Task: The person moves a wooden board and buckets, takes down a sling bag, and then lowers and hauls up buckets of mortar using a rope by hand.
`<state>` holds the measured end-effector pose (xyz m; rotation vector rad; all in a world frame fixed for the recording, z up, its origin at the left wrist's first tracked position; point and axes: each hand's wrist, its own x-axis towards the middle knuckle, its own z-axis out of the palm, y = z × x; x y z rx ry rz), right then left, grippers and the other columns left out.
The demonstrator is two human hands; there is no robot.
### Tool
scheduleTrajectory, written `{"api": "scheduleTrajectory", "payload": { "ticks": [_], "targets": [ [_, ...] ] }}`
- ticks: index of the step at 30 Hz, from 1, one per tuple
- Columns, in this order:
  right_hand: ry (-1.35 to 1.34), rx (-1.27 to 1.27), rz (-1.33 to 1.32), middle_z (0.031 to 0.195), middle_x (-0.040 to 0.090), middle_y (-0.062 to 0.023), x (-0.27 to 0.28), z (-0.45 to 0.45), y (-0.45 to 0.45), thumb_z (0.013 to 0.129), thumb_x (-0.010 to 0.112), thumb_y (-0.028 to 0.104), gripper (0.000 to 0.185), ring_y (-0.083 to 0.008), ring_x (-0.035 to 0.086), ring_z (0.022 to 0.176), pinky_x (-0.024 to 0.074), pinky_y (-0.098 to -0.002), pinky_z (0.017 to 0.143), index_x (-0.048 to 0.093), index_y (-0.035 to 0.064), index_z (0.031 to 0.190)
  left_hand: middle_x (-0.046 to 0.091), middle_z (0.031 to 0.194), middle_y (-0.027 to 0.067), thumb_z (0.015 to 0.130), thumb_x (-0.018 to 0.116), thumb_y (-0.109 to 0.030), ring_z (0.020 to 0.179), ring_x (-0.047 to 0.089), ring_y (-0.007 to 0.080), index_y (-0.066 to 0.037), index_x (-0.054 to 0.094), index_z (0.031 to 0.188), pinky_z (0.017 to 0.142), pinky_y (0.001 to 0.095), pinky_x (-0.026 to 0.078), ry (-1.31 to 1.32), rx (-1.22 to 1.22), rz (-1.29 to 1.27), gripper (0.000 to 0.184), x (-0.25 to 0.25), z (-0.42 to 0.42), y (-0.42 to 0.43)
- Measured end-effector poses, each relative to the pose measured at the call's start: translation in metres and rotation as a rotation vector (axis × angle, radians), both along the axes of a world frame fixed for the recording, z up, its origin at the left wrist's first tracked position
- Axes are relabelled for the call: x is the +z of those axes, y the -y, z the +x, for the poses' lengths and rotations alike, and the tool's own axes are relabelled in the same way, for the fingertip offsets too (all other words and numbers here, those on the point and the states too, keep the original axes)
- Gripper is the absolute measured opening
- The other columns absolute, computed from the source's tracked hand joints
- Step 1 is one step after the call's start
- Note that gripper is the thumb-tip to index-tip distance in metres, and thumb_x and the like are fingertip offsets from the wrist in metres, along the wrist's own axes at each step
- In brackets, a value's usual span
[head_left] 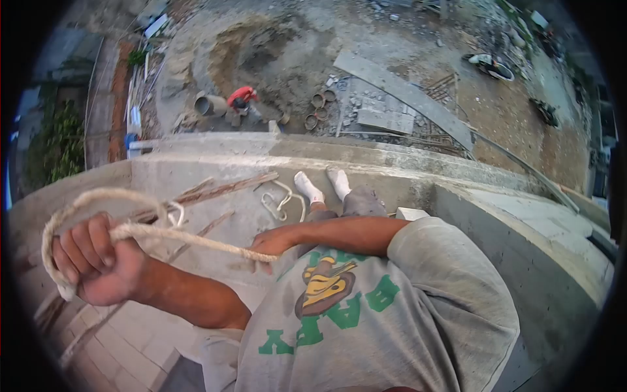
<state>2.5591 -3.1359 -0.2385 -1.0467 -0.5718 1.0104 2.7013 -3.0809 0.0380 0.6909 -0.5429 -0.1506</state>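
Observation:
A thick off-white rope [189,238] stretches between my two hands in front of my body. My left hand [98,261], raised at the left, is closed in a fist around it. Above that fist the rope bends in a loop, and a thick end shows beside the knuckles. My right hand [273,242] reaches across my belly and grips the rope near its other visible stretch; its fingers are partly hidden. More white rope [282,202] lies loosely on the concrete close to my feet [320,186], which are in white socks.
A concrete ledge [366,153] runs beyond my feet, with a drop to the ground below. Down there a person in red [241,99] bends near several buckets [318,101] and a long board [405,98]. Wooden poles [225,187] lie left; a low wall [509,242] stands right.

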Motion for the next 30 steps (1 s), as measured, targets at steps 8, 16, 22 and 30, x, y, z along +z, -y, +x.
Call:
{"api": "scheduleTrajectory", "payload": {
  "ticks": [8,16,22,30],
  "targets": [
    [-0.027,-0.921,-1.012,0.053,0.053,-0.0071,-0.094,-0.044,0.285,0.085,0.040,0.060,0.069,-0.0163,0.051,0.056,0.0411,-0.0316,0.055,0.062,-0.0001,0.060,0.025,0.042,-0.0029,0.081,0.043,-0.027,0.035,0.019,0.0085,-0.010,0.041,0.060,0.035,0.0229,0.017,-0.043,0.809,0.372,0.028,0.000,-0.041,-0.149],
    [0.414,-1.622,-1.113,0.057,0.045,0.0019,0.115,0.030,0.497,0.087,0.044,0.054,0.058,-0.0088,0.040,0.056,0.0290,-0.0235,0.054,0.058,0.0043,0.061,0.035,0.045,0.0058,0.083,0.043,-0.033,0.034,0.026,0.0127,-0.006,0.041,0.060,0.033,0.0240,0.020,-0.083,1.709,0.597,0.035,0.009,-0.097,-0.236],
    [0.708,-1.739,-1.148,0.060,0.046,-0.0017,0.251,0.045,0.624,0.091,0.042,0.046,0.050,-0.0136,0.043,0.059,0.0341,-0.0297,0.059,0.059,0.0025,0.073,0.059,0.064,0.0126,0.087,0.045,-0.033,0.052,0.054,0.0198,0.006,0.060,0.077,0.047,0.0289,0.042,0.244,2.303,1.580,0.043,-0.002,-0.132,-0.403],
    [1.147,-1.754,-0.954,0.061,0.046,-0.0007,0.367,0.044,0.520,0.092,0.042,0.040,0.044,-0.0124,0.043,0.059,0.0349,-0.0294,0.059,0.058,0.0026,0.077,0.064,0.081,0.0143,0.087,0.048,-0.034,0.070,0.062,0.0205,0.007,0.064,0.090,0.064,0.0298,0.050,0.006,2.245,1.316,0.044,-0.010,-0.112,-0.401]
  ]
}}
